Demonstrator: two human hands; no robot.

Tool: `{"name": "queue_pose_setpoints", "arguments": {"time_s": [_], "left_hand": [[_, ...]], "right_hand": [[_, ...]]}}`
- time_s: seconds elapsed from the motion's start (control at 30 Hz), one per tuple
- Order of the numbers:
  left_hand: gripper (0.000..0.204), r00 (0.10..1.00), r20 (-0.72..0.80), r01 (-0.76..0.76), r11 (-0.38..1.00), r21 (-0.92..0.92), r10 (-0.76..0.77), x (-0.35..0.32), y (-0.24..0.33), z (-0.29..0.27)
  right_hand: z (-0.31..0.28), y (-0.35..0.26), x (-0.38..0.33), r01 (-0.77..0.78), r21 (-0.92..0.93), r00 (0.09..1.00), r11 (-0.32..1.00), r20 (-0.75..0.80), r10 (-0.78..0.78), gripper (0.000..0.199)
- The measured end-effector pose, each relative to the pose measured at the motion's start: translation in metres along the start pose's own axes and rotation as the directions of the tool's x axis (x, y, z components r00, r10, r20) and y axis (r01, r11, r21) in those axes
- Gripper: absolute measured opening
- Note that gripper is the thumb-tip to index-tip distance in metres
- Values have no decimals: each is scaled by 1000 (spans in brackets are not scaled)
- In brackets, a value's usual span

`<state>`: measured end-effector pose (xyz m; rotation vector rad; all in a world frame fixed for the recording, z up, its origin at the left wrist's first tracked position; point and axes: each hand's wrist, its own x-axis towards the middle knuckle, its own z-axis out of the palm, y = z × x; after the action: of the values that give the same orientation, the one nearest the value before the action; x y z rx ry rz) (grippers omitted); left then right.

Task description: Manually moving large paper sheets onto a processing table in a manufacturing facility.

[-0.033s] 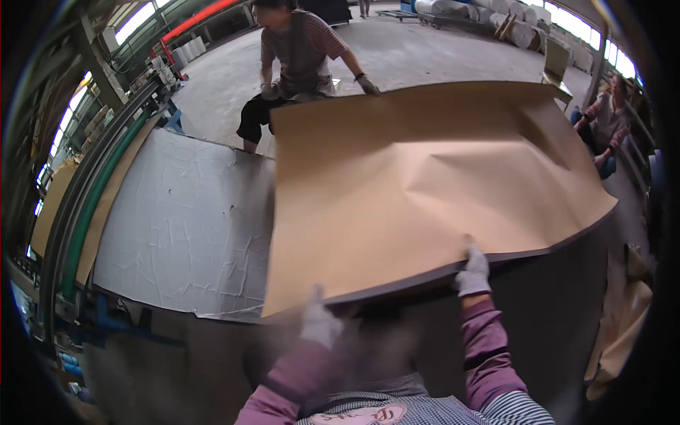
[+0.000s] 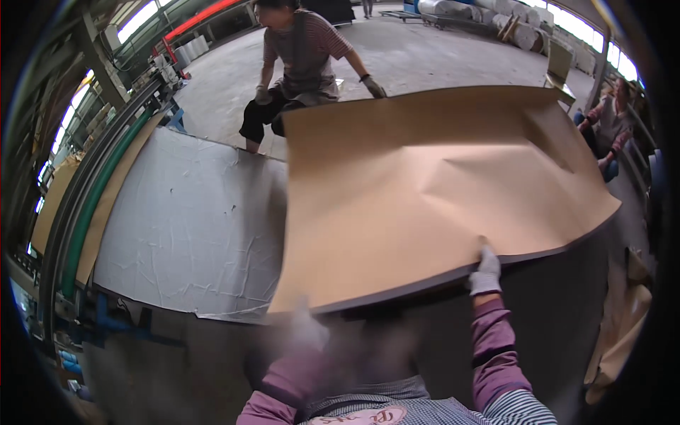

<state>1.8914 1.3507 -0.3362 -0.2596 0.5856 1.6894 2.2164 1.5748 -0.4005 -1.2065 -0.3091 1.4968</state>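
A large brown paper sheet [image 2: 368, 234] with a dark near edge spans the middle and right, creased and bulging in its centre. My right hand [image 2: 486, 273], in a white glove, is closed on its near edge, thumb on top. My left hand [image 2: 308, 329], also gloved, is at the sheet's near left corner; motion smears its fingers, so its hold is unclear. To the left lies a wrinkled grey-white sheet [image 2: 184, 219], partly overlapped by the brown one. Across from me, a co-worker's gloved hand [image 2: 373, 86] touches the brown sheet's far edge.
A machine with a green roller [image 2: 99, 205] borders the left side. The co-worker [image 2: 301, 57] stands on the far side. Another person [image 2: 609, 124] sits at the far right. Crumpled brown paper [image 2: 623, 333] lies at the right, and large rolls [image 2: 520, 32] stand at the back.
The brown sheet's left edge has shifted right, uncovering a little more of the grey-white sheet. My right hand has moved slightly right with it; my left hand has moved slightly left.
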Motion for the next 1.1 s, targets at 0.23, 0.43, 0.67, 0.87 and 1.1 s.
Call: {"name": "queue_pose_setpoints", "arguments": {"time_s": [0.23,0.43,0.67,0.87,1.1], "left_hand": [[20,904,-390,66,844,532,176,53,27,-108],[23,896,-442,352,671,653,-39,95,6,-113],[11,903,-417,334,774,538,-101,95,116,-153],[55,540,-618,-218,804,553,571,37,255,-242],[80,119,-639,-438,618,653,760,-62,405,-284]], "right_hand": [[-34,131,-32,-477,-2,869,879,-150,472,40],[-30,205,3,-467,-303,876,831,-283,390,15],[-29,260,2,-569,-441,821,694,-357,446,22],[-77,223,35,-571,-478,788,667,-89,610,48],[-152,102,97,299,-933,909,-198,216,355,31]]}}
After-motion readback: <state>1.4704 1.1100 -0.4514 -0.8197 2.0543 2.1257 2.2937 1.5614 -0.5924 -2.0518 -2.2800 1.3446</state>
